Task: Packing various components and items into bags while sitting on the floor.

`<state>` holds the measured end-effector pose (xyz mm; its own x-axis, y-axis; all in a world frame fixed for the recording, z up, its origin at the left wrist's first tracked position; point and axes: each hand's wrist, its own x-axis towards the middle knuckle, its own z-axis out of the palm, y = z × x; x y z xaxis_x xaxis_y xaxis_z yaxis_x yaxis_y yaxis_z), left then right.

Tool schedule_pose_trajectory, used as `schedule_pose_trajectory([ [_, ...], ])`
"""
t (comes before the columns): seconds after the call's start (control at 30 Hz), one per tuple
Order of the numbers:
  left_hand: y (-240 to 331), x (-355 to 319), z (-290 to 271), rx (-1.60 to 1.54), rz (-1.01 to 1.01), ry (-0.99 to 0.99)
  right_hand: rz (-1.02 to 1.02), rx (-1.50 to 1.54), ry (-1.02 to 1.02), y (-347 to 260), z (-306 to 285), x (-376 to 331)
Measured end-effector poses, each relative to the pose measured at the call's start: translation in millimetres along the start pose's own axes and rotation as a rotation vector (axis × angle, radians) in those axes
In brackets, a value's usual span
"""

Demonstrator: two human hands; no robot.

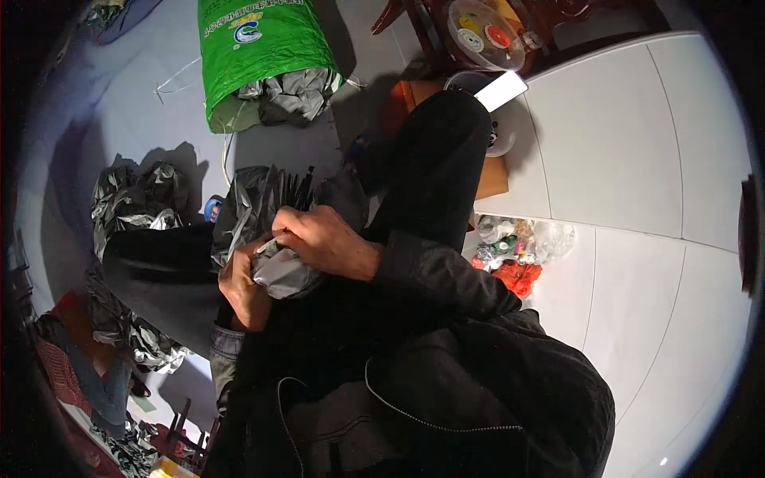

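Observation:
In my lap, both hands grip the gathered neck of a grey plastic bag (283,272). My left hand (243,288) is closed around its left side, fingers curled in. Over the top lies my right hand (323,239), its fingers bent and pinching the plastic close to the left fingertips. Just beyond the hands, a bundle of thin dark spiky pieces (295,190) stands among dark grey plastic. What they are, and whether the bag holds them, I cannot tell.
A green woven sack (263,48) stuffed with crumpled grey plastic (296,94) lies ahead. More dark plastic (151,195) is heaped at left. On the right are a white phone-like slab (501,91), a cardboard box (492,177), and small colourful packets (514,255). A stool (486,36) stands far right.

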<state>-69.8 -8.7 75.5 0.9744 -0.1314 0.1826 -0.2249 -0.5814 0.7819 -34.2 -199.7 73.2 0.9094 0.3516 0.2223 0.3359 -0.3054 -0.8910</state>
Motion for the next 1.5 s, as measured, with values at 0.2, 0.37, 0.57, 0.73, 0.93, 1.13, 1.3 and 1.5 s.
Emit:
schedule_pose_trajectory([
  [0.2,2,10,-1,0.046,0.167,0.014,0.000,0.032,0.026,1,1,0],
  [0.37,7,15,-3,0.066,0.248,-0.016,-0.031,0.057,0.050,6,2,0],
  [0.57,3,10,-2,0.040,0.157,-0.033,-0.023,0.046,0.067,4,2,-1],
  [0.73,3,11,-1,0.058,0.165,-0.009,-0.025,0.031,0.078,4,3,-1],
  [0.93,5,16,0,0.110,0.240,-0.012,-0.083,-0.035,0.027,2,-3,2],
  [1.13,1,14,-1,0.109,0.203,-0.038,-0.012,0.030,0.028,5,-1,3],
  [1.3,5,16,-1,0.133,0.198,-0.048,-0.020,0.002,0.027,8,2,2],
  [1.5,0,13,1,0.131,0.133,-0.094,0.007,0.027,0.017,16,2,3],
])
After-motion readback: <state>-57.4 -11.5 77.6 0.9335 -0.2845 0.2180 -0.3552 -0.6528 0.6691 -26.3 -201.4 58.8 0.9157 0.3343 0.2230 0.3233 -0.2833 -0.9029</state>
